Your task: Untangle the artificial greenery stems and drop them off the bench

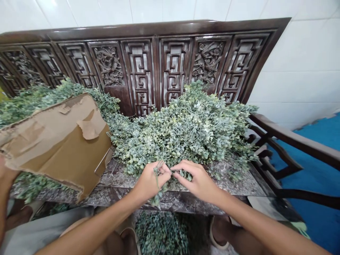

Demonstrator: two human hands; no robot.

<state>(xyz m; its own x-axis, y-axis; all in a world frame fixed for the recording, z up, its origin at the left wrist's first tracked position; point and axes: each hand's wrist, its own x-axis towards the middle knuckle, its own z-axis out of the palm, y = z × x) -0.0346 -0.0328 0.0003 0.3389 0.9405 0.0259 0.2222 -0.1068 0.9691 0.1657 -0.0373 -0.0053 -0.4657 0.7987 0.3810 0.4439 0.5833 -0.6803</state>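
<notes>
My left hand (154,179) pinches a thin green sprig of artificial foliage, its stem end poking up between thumb and fingers. Close against it, my right hand (195,179) has thumb and fingers closed around leafy bits of the same greenery. The fingertips of both hands nearly meet, and the exact spot they grip is partly hidden. Just behind them rises a big heap of grey-green artificial foliage (191,131) on the bench seat (225,177). A few leaves dangle below my left hand at the seat's front edge.
A torn cardboard piece (66,141) leans at left, near another person's hand (6,170). Beside it lies a bent metal wire (103,161). The carved wooden backrest (156,71) stands behind, an armrest (300,138) at right. More foliage (162,233) sits on the floor below.
</notes>
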